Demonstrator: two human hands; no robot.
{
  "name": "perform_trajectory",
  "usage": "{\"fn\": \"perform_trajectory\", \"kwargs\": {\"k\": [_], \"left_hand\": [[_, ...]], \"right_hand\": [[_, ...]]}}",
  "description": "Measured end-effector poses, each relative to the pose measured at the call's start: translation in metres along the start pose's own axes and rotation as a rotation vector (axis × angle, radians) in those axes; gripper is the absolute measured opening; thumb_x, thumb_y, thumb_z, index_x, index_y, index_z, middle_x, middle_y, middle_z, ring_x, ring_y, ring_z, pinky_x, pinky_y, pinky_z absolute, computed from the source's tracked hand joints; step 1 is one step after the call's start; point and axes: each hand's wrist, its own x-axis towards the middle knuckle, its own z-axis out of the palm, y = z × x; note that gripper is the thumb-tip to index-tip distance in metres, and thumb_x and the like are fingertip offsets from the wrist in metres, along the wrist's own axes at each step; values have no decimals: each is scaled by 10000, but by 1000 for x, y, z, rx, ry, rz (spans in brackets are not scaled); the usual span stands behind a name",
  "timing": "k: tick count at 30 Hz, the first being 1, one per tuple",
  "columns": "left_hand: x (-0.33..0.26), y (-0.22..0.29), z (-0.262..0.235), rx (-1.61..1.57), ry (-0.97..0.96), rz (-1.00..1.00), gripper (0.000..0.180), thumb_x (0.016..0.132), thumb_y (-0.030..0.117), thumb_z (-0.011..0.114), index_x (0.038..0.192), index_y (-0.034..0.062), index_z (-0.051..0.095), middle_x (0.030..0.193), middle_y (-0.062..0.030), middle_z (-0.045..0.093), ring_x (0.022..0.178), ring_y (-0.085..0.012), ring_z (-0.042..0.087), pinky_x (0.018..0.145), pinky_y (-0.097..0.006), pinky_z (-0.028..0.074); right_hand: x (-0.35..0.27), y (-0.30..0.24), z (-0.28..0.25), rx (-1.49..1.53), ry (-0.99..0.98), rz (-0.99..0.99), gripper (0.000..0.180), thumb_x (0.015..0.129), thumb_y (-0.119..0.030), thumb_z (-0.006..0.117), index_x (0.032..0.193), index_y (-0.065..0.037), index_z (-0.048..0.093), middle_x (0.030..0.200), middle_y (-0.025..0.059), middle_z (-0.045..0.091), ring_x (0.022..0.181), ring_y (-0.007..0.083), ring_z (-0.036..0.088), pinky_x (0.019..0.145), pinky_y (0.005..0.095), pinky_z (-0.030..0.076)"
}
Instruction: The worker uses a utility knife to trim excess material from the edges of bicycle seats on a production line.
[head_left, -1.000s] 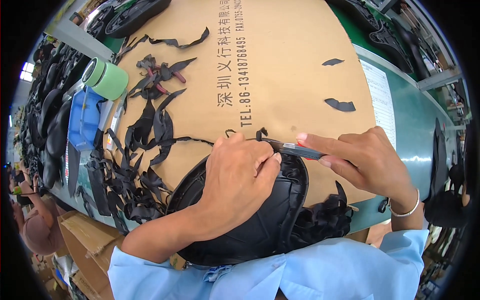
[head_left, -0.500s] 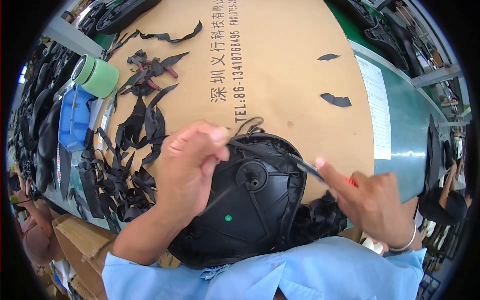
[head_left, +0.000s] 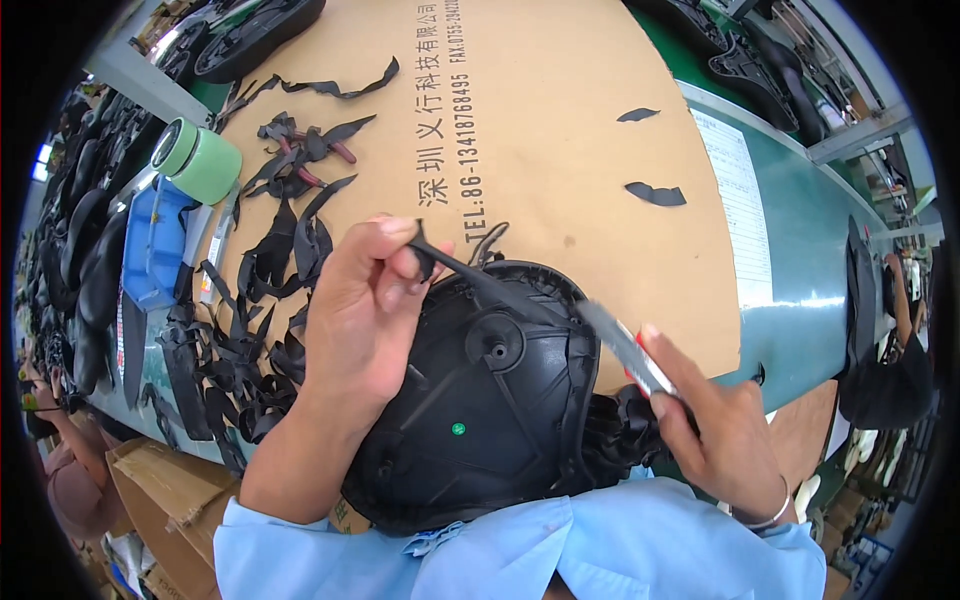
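A black, moulded plastic shell [head_left: 520, 420], broad and rounded like the underside of a seat, lies at the near side of the cardboard, close to the person's light blue shirt [head_left: 500, 550]. Its inner face is turned up: rather shiny, with raised ribs, a round socket [head_left: 495, 342] with a hole in its middle, and a small round green sticker [head_left: 458, 429]. Dark material is gathered in folds along its rim.

From the upper part of this rim, a narrow black strip of soft material [head_left: 480, 283] is drawn tight to the left hand [head_left: 362, 305], whose thumb and fingers are pinched together upon its end. The right hand [head_left: 715, 425] is closed around a grey-and-red utility knife [head_left: 640, 365]; the blade points to the shell's upper right rim, but whether it touches I cannot tell.

Beneath is a large sheet of brown cardboard [head_left: 560, 130], which covers much of the green tabletop [head_left: 805, 260]. Many black scraps [head_left: 240, 375] are heaped at the left, near a blue plastic tray [head_left: 152, 245] and a pale green cylindrical container [head_left: 205, 168].
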Motion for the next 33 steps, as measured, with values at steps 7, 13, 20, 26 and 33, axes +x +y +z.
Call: {"fn": "perform_trajectory", "kwargs": {"k": [7, 13, 20, 26, 33], "left_hand": [[-2, 5, -14, -103, 8, 90, 227, 885, 149, 548, 665, 114, 508, 520, 37, 418, 524, -99, 405, 924, -408, 438], [24, 14, -23, 819, 65, 252, 275, 930, 295, 515, 823, 51, 583, 629, -51, 581, 681, -183, 552, 821, -338, 453], [41, 4, -13, 1062, -293, -33, 325, 909, 285, 584, 836, -23, 655, 784, -84, 654, 746, -113, 563, 651, -267, 431], [53, 41, -17, 1870, -23, -118, 480, 889, 492, 550, 790, 33, 649, 664, -104, 632, 539, -233, 597, 589, -325, 473], [65, 25, 15, 822, -803, -313, 658, 872, 454, 597, 1330, 6, 449, 1160, -101, 572, 1027, -158, 535, 805, -283, 470]], "right_hand": [[0, -15, 0, -121, -135, 41, 592, 786, 19, 576, 1359, -43, 439, 762, 129, 653, 551, 280, 594, 549, 341, 470], [16, 10, 20, 445, 155, 213, 643, 838, -171, 665, 1361, 15, 341, 1043, 222, 633, 804, 292, 672, 729, 341, 523], [60, 22, 67, 723, 241, 169, 773, 775, -205, 720, 1372, 23, 285, 1271, 176, 455, 1193, 249, 452, 997, 359, 362], [60, 37, 39, 936, 529, 261, 734, 735, -132, 688, 1361, 6, 331, 1194, 77, 455, 1021, 150, 463, 918, 283, 384], [86, 57, -5, 953, 735, 176, 703, 702, -48, 646, 1344, -11, 361, 1168, 59, 474, 951, 125, 465, 875, 233, 392]]}}
